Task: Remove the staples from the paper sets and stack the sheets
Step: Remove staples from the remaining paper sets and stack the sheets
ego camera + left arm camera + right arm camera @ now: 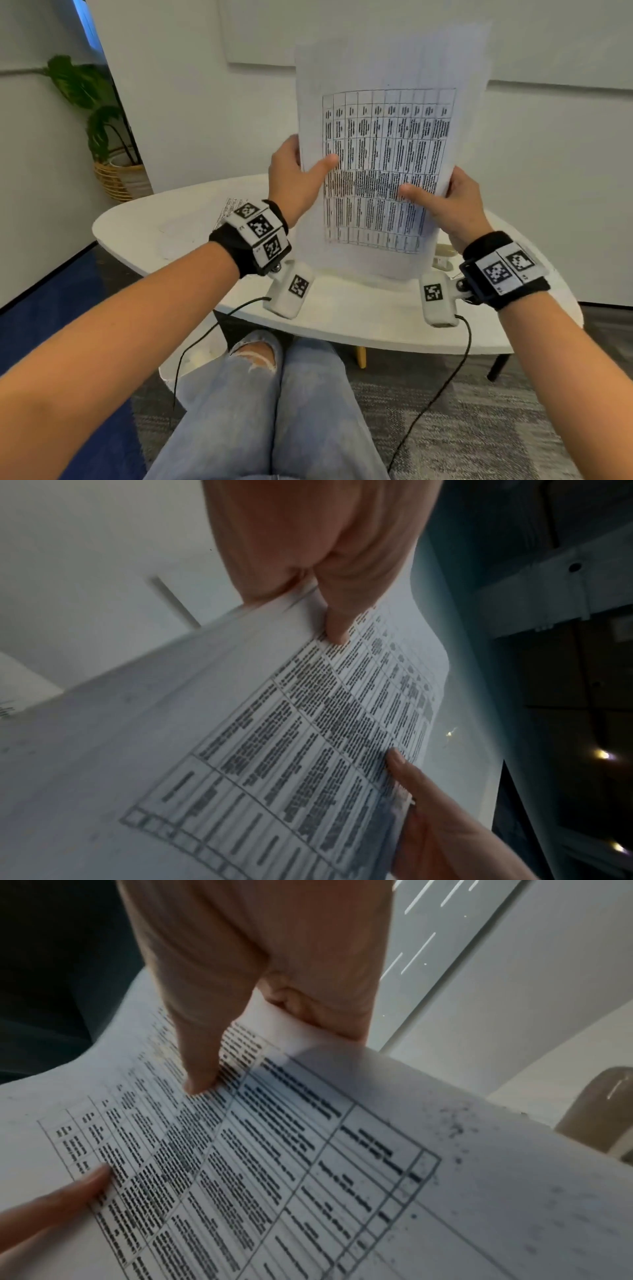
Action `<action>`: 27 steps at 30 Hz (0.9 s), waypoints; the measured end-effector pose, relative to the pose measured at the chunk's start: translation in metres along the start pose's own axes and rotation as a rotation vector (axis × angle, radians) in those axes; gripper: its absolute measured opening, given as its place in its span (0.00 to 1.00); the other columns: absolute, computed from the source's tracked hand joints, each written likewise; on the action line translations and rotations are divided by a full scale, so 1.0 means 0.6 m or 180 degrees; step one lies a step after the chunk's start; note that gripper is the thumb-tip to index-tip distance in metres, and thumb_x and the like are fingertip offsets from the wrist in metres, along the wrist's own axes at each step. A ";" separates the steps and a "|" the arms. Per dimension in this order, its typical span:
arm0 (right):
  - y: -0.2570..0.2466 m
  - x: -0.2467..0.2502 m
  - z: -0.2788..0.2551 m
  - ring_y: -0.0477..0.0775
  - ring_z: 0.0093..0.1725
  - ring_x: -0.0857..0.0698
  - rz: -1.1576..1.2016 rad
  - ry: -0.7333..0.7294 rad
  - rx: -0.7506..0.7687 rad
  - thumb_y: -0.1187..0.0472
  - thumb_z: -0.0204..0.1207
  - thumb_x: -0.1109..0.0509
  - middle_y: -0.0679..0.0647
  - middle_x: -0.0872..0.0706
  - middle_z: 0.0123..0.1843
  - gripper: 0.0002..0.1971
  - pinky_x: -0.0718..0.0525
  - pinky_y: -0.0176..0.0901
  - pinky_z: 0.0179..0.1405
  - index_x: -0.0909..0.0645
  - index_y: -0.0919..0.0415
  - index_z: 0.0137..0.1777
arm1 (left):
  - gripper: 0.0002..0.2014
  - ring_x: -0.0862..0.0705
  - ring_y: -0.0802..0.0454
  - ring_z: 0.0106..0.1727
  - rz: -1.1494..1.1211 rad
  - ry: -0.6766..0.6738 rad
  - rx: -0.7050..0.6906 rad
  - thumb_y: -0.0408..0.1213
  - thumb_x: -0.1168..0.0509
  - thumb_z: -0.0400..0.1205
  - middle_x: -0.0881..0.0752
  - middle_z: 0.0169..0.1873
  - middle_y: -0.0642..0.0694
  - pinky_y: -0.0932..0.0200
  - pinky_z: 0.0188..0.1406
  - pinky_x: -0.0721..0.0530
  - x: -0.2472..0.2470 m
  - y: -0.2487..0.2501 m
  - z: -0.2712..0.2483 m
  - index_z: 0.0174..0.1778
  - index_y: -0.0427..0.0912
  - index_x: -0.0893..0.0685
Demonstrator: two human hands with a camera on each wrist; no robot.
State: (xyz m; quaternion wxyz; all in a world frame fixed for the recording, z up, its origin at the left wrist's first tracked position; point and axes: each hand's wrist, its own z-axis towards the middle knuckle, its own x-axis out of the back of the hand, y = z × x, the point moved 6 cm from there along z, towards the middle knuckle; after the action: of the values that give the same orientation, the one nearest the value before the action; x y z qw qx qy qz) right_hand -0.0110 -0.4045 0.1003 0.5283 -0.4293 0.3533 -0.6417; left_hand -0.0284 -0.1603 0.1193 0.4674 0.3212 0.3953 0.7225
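the table is sitting low in front of the person, white w/ a rounded edge, knees in jeans just under its near rim. a plant in a woven basket is standing off to the far left by the wall.

the papers are being held upright above the table, between both hands, printed grid facing the person, bottom edge hanging just over the tabletop; can't tell if it's touching. in the left wrist view the papers are filling most of the frame, several sheet edges showing at the left hand's side, so more than one sheet. in the right wrist view the papers are curving up past the thumb.

left hand is gripping the papers' left edge, thumb lying across the front, fingers wrapped behind. left hand is pinching the same edge in its own view, thumb tip pressing on the grid. right hand is gripping the right edge lower down, thumb on the front, fingers behind. right hand is showing the same pinch up close.

another sheet w/ print is lying flat on the table behind the left wrist. a beige tool is lying on the table just beside the right wrist, partly hidden by the papers; can't tell what it is.
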 end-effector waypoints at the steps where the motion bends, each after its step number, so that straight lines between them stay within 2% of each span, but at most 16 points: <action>1: 0.001 -0.002 0.002 0.50 0.54 0.12 -0.0013 0.0034 -0.0006 0.41 0.53 0.19 0.51 0.11 0.55 0.37 0.13 0.54 0.56 0.21 0.59 0.61 | 0.22 0.14 0.56 0.53 -0.0021 0.0043 -0.0024 0.38 0.26 0.76 0.13 0.56 0.47 0.64 0.53 0.14 0.001 0.003 0.007 0.65 0.37 0.20; 2: 0.003 -0.003 0.006 0.50 0.54 0.12 -0.0018 0.0064 0.0009 0.41 0.57 0.21 0.51 0.11 0.55 0.35 0.14 0.53 0.57 0.21 0.58 0.61 | 0.23 0.13 0.56 0.52 -0.0047 0.0044 -0.0010 0.39 0.25 0.75 0.13 0.55 0.47 0.64 0.52 0.14 0.003 0.003 0.013 0.65 0.37 0.21; 4: 0.008 -0.005 0.014 0.49 0.55 0.13 0.0015 0.0104 0.0017 0.48 0.67 0.22 0.50 0.12 0.55 0.25 0.15 0.53 0.58 0.21 0.58 0.61 | 0.26 0.13 0.56 0.53 -0.0112 -0.0025 0.0029 0.43 0.23 0.72 0.12 0.55 0.48 0.59 0.52 0.13 0.008 -0.001 0.023 0.64 0.41 0.21; 6: 0.016 -0.009 0.020 0.49 0.55 0.13 0.0009 0.0074 -0.0032 0.55 0.71 0.24 0.49 0.12 0.56 0.20 0.15 0.53 0.59 0.21 0.58 0.62 | 0.27 0.13 0.57 0.54 -0.0134 -0.0038 0.0026 0.44 0.22 0.72 0.12 0.55 0.50 0.61 0.52 0.14 0.016 -0.006 0.029 0.64 0.42 0.21; 9: 0.018 -0.018 0.024 0.47 0.54 0.13 -0.0040 0.0033 -0.0008 0.56 0.72 0.24 0.47 0.12 0.55 0.17 0.15 0.50 0.58 0.20 0.54 0.60 | 0.24 0.14 0.58 0.53 -0.0128 0.0087 -0.0059 0.41 0.24 0.74 0.13 0.54 0.49 0.66 0.49 0.15 0.031 -0.003 0.037 0.63 0.39 0.22; 13: 0.017 -0.031 0.022 0.49 0.53 0.12 0.0075 0.0046 0.0044 0.58 0.73 0.25 0.50 0.12 0.54 0.16 0.14 0.51 0.56 0.19 0.56 0.60 | 0.19 0.13 0.55 0.54 -0.0226 0.0049 -0.0112 0.39 0.27 0.77 0.13 0.55 0.47 0.57 0.54 0.14 0.035 0.002 0.049 0.62 0.40 0.21; 17: 0.003 -0.041 0.016 0.50 0.51 0.11 0.0284 0.0175 0.0180 0.60 0.72 0.24 0.50 0.11 0.52 0.12 0.12 0.53 0.54 0.19 0.52 0.54 | 0.15 0.13 0.57 0.53 -0.0327 0.0070 -0.0319 0.39 0.30 0.80 0.12 0.52 0.50 0.60 0.53 0.14 0.036 0.020 0.054 0.62 0.41 0.19; 19: -0.009 -0.046 0.014 0.48 0.52 0.11 0.0334 0.0197 0.0243 0.59 0.71 0.23 0.50 0.11 0.53 0.16 0.12 0.50 0.53 0.19 0.53 0.57 | 0.15 0.13 0.58 0.53 -0.0305 0.0072 -0.0375 0.40 0.32 0.82 0.12 0.51 0.51 0.60 0.53 0.14 0.034 0.025 0.054 0.63 0.40 0.20; 20: -0.014 -0.050 0.014 0.47 0.53 0.12 0.0349 0.0195 0.0264 0.58 0.69 0.22 0.49 0.12 0.55 0.21 0.12 0.46 0.53 0.21 0.55 0.61 | 0.14 0.13 0.58 0.52 -0.0293 0.0078 -0.0362 0.40 0.33 0.82 0.13 0.51 0.52 0.60 0.52 0.14 0.034 0.025 0.054 0.63 0.41 0.20; 23: -0.022 -0.056 0.013 0.42 0.55 0.14 0.0468 0.0192 0.0277 0.62 0.64 0.18 0.47 0.16 0.59 0.37 0.13 0.36 0.50 0.33 0.59 0.71 | 0.14 0.13 0.56 0.52 -0.0323 0.0108 -0.0245 0.40 0.31 0.81 0.13 0.51 0.52 0.57 0.54 0.13 0.038 0.020 0.056 0.61 0.43 0.20; 25: -0.021 -0.055 0.012 0.41 0.55 0.15 0.0385 0.0205 0.0191 0.61 0.63 0.18 0.46 0.17 0.59 0.38 0.15 0.36 0.50 0.33 0.58 0.71 | 0.16 0.13 0.53 0.54 -0.0320 0.0123 -0.0149 0.40 0.29 0.79 0.13 0.54 0.48 0.52 0.56 0.13 0.043 0.014 0.056 0.61 0.42 0.20; 27: -0.015 -0.054 0.012 0.45 0.53 0.13 0.0258 0.0133 0.0075 0.59 0.62 0.18 0.48 0.13 0.56 0.30 0.13 0.43 0.51 0.25 0.58 0.65 | 0.18 0.13 0.52 0.54 -0.0247 0.0086 -0.0048 0.41 0.28 0.78 0.13 0.55 0.47 0.50 0.56 0.14 0.047 0.006 0.053 0.62 0.42 0.21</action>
State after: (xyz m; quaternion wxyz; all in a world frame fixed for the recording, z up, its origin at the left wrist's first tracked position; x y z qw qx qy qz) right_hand -0.0056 -0.3706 0.1056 0.5514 -0.3948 0.3738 -0.6327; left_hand -0.0136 -0.1265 0.1403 0.4921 0.2923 0.4082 0.7111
